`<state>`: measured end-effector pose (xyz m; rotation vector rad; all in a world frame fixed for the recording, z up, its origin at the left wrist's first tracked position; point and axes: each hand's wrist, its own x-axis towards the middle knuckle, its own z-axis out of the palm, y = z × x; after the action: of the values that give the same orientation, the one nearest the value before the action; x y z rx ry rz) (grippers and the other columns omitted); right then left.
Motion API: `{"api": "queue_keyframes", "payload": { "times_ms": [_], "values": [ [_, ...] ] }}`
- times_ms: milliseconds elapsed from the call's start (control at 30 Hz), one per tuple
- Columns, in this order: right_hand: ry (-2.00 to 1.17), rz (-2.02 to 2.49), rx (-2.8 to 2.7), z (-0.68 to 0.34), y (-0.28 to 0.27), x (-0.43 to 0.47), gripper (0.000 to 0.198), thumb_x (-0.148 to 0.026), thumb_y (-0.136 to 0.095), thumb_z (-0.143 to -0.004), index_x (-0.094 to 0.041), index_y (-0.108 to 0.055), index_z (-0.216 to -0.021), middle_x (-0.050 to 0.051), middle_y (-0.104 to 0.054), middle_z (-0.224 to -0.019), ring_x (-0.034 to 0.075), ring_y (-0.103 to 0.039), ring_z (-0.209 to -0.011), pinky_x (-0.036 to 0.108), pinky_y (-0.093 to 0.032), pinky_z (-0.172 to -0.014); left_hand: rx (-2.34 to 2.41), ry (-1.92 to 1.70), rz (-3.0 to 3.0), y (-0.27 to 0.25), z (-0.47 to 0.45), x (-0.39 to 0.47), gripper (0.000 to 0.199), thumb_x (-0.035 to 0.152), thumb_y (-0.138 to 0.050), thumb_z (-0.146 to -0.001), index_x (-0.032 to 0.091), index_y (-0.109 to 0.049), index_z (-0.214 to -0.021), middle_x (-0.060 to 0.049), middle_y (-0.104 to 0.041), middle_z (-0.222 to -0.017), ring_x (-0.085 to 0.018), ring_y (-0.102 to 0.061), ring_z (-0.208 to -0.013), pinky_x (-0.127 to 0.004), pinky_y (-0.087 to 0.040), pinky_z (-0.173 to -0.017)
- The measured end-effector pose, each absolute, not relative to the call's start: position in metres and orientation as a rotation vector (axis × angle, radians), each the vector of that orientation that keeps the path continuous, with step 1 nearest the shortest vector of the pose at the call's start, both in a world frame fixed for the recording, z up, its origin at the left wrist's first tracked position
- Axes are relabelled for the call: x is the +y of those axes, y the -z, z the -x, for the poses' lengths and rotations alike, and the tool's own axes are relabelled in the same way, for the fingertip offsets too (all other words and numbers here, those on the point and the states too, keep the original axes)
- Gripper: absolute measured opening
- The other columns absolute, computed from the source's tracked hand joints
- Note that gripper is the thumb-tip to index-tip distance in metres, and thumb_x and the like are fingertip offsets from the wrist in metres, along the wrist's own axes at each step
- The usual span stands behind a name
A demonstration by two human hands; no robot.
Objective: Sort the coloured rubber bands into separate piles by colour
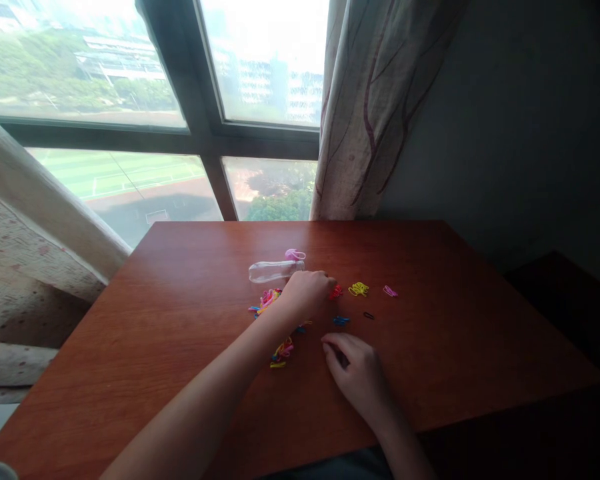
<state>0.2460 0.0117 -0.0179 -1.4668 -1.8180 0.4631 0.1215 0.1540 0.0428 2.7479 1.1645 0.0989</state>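
Note:
My left hand (307, 293) reaches across the table, its fingers curled down beside a small pile of red paper clips (336, 291); its fingertips are hidden, so what they hold does not show. Lower down, my right hand (357, 370) rests on the tabletop with thumb and forefinger brought together; anything between them is too small to make out. Just above it lie blue paper clips (341, 321) and a single black paper clip (369, 315). Yellow paper clips (359, 289) and pink paper clips (391, 291) sit farther right. Mixed coloured paper clips (269, 298) are partly covered by my left forearm.
Behind my left hand a clear plastic bottle (273, 271) lies on its side, near a pink cap with a loop (295, 255). More mixed clips (283, 349) lie below my left forearm. The brown wooden table (180, 287) stands against a window and curtains (375, 100).

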Motion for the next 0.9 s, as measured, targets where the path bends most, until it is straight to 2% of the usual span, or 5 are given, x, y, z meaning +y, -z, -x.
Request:
{"api": "queue_keyframes", "payload": {
  "times_ms": [267,367,433,567,900],
  "values": [
    [-0.464,1.475,-1.841,-0.245,0.016,0.012,0.018,-0.017,-0.05,-0.091,-0.022,-0.068,-0.092,0.003,-0.072,-0.088,0.018,-0.068,-0.08,0.027,-0.049,-0.074,1.26,-0.263,-2.727,-0.064,-0.084,0.129,0.017,0.025,-0.052,-0.09,0.02,-0.068,-0.089,-0.006,-0.071,-0.087,-0.021,-0.067,-0.073,-0.026,-0.042,-0.056],
    [-0.463,1.499,-1.846,-0.245,0.015,0.012,0.018,-0.017,-0.05,-0.092,-0.022,-0.067,-0.092,0.003,-0.072,-0.087,0.018,-0.067,-0.08,0.027,-0.048,-0.075,1.302,-0.374,-2.684,-0.064,-0.056,0.109,0.018,0.024,-0.049,-0.092,0.022,-0.066,-0.088,-0.002,-0.07,-0.085,-0.016,-0.065,-0.071,-0.024,-0.041,-0.057],
    [-0.459,1.512,-1.856,-0.244,0.015,0.012,0.018,-0.017,-0.05,-0.091,-0.022,-0.068,-0.092,0.002,-0.072,-0.088,0.018,-0.067,-0.081,0.026,-0.048,-0.076,1.323,-0.604,-2.56,-0.059,-0.035,0.093,0.014,0.023,-0.052,-0.091,0.022,-0.066,-0.093,-0.001,-0.07,-0.086,-0.012,-0.062,-0.065,-0.021,-0.041,-0.057],
    [-0.441,1.531,-1.9,-0.242,0.014,0.013,0.019,-0.016,-0.05,-0.09,-0.023,-0.068,-0.093,0.002,-0.072,-0.088,0.017,-0.067,-0.079,0.025,-0.046,-0.074,1.369,-0.833,-2.402,-0.042,-0.007,0.058,0.012,0.025,-0.053,-0.092,0.021,-0.064,-0.092,0.002,-0.065,-0.074,-0.009,-0.055,-0.055,-0.019,-0.039,-0.054],
    [-0.4,1.662,-1.93,-0.225,0.008,0.025,0.013,-0.018,-0.055,-0.09,-0.024,-0.067,-0.091,-0.001,-0.07,-0.078,0.016,-0.063,-0.071,0.024,-0.038,-0.064,1.306,-0.781,-2.338,-0.004,-0.005,0.004,0.017,0.018,-0.047,-0.093,0.022,-0.063,-0.091,0.001,-0.066,-0.072,-0.011,-0.059,-0.057,-0.02,-0.042,-0.056]
  ]
}}
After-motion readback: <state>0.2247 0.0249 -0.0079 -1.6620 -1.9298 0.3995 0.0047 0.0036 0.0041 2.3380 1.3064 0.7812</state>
